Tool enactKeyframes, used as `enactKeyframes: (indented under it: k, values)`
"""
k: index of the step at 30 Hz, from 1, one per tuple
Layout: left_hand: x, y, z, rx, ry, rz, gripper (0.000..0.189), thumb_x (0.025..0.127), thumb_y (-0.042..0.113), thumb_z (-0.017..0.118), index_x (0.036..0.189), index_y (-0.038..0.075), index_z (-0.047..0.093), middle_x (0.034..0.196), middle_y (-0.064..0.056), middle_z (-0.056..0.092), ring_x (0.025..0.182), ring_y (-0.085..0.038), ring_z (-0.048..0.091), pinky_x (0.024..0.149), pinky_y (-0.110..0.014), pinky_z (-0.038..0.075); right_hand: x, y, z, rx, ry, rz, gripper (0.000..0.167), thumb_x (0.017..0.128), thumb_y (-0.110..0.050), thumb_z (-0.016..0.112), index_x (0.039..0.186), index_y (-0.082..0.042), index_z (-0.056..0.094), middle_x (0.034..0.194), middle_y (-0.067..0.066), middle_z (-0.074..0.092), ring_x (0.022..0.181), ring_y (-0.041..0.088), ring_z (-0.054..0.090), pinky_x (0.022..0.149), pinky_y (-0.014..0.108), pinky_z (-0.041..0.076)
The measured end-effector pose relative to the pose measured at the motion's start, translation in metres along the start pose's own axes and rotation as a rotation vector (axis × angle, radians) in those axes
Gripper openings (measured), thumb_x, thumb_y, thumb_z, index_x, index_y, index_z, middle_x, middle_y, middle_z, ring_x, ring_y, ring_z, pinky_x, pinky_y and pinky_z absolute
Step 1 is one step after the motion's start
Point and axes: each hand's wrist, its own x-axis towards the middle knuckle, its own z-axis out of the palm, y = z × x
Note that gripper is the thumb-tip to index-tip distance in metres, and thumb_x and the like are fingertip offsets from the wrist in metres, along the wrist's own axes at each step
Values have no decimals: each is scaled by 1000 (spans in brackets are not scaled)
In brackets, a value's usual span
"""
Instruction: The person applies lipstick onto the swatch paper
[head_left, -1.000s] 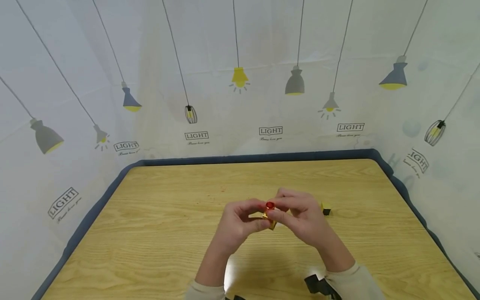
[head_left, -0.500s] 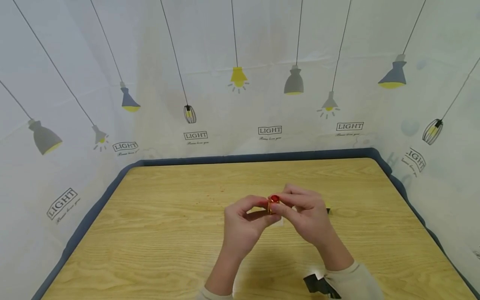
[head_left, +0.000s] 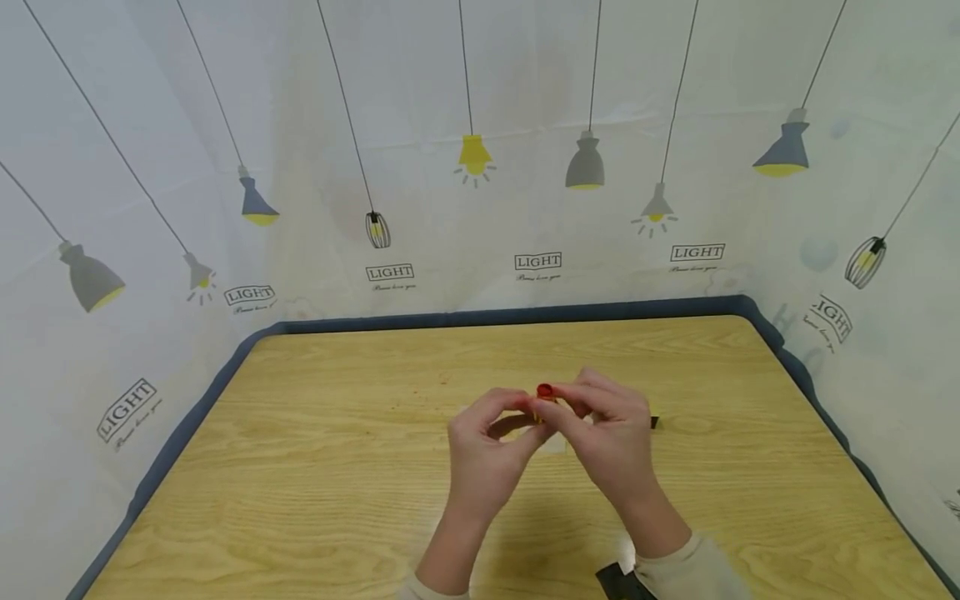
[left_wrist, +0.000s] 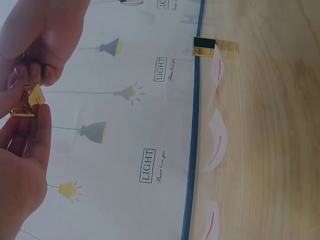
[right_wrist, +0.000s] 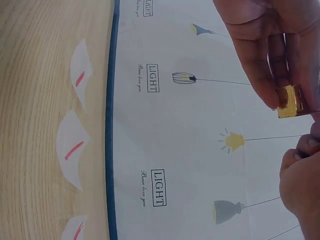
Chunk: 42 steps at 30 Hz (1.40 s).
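Note:
Between both hands is a small gold, square-sided lipstick tube with a red, round, hollow-looking end. My left hand holds the gold body between thumb and fingers, plainly so in the right wrist view, where the tube sits at the fingertips. My right hand pinches close to the red end with thumb and index finger. Red smears mark the left index fingertip. In the head view the fingers hide most of the gold body. Both hands are raised over the table.
On the wooden table lies a gold and black squarish piece, right of the hands. White paper pieces with red strokes lie near it. Faint red specks show left. A black object is near the right sleeve.
Both hands have shifted slightly right and the red end sits a little higher. The gold body, clear a second ago, is now mostly covered by fingers in the head view.

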Motion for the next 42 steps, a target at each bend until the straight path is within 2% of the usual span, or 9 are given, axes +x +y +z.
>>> enactKeyframes:
  k: [5, 14, 18, 23, 27, 30, 32, 37, 42]
  values:
    - [2, -2, -7, -69, -68, -32, 22, 87, 0, 85, 109, 0, 79, 105, -21, 77, 98, -9, 75, 89, -35, 66, 0, -3, -1, -3, -57, 116, 12, 88, 4, 82, 99, 0, 83, 77, -5, 63, 67, 9, 48, 50, 27, 37]
    - [4, -2, -11, -136, -148, -79, 22, 90, 1, 82, 111, -4, 77, 109, -26, 75, 102, -8, 73, 93, -34, 65, 5, -3, -14, 38, -216, 164, 15, 97, -2, 75, 109, 3, 81, 87, -7, 67, 72, 12, 53, 56, 26, 47]
    - [3, -2, -8, -122, -123, -71, 22, 88, -1, 84, 109, -3, 77, 108, -25, 76, 100, -9, 74, 93, -35, 66, 4, -1, -14, 66, -197, 135, 15, 95, 1, 75, 108, 5, 81, 83, -4, 66, 69, 13, 52, 55, 27, 47]
    - [0, -2, -1, -65, -40, -24, 23, 85, 1, 87, 106, 1, 81, 103, -19, 79, 95, -9, 75, 90, -35, 66, 1, 1, -8, 124, -114, 73, 15, 93, 7, 76, 106, 7, 82, 80, -2, 67, 64, 12, 49, 51, 27, 44]
    - [-2, -5, 4, 5, 41, 66, 18, 85, 3, 88, 102, 2, 82, 97, -15, 80, 88, -12, 76, 84, -33, 67, 0, 2, -1, 96, -44, 13, 14, 90, 10, 77, 103, 10, 81, 77, 4, 68, 60, 12, 46, 46, 30, 38]
    - [-2, -7, 5, 39, 63, 120, 17, 86, 3, 88, 102, 1, 82, 95, -15, 80, 86, -15, 77, 82, -34, 67, 0, 3, 2, 45, -21, -11, 14, 88, 10, 79, 102, 11, 80, 75, 7, 66, 60, 12, 47, 46, 29, 38]
    - [-1, -6, 3, 19, 38, 102, 18, 86, 3, 88, 103, 1, 82, 97, -16, 80, 88, -15, 77, 83, -34, 67, 1, 3, 1, 18, -29, -14, 13, 88, 8, 79, 101, 9, 81, 75, 7, 66, 62, 11, 48, 46, 26, 39]
    - [1, -5, -9, -95, -83, -41, 24, 86, -1, 86, 109, -2, 79, 107, -23, 77, 98, -7, 74, 91, -34, 66, 2, 1, -3, -4, -97, -20, 13, 89, 7, 80, 101, 6, 82, 77, 4, 67, 65, 10, 52, 49, 24, 40]
    - [3, -6, -18, -140, -165, -70, 25, 88, -1, 83, 111, -6, 76, 110, -30, 74, 102, -5, 73, 94, -33, 65, 2, -1, -3, 7, -131, -15, 14, 88, 9, 79, 102, 7, 82, 76, 4, 65, 66, 11, 52, 50, 25, 42]
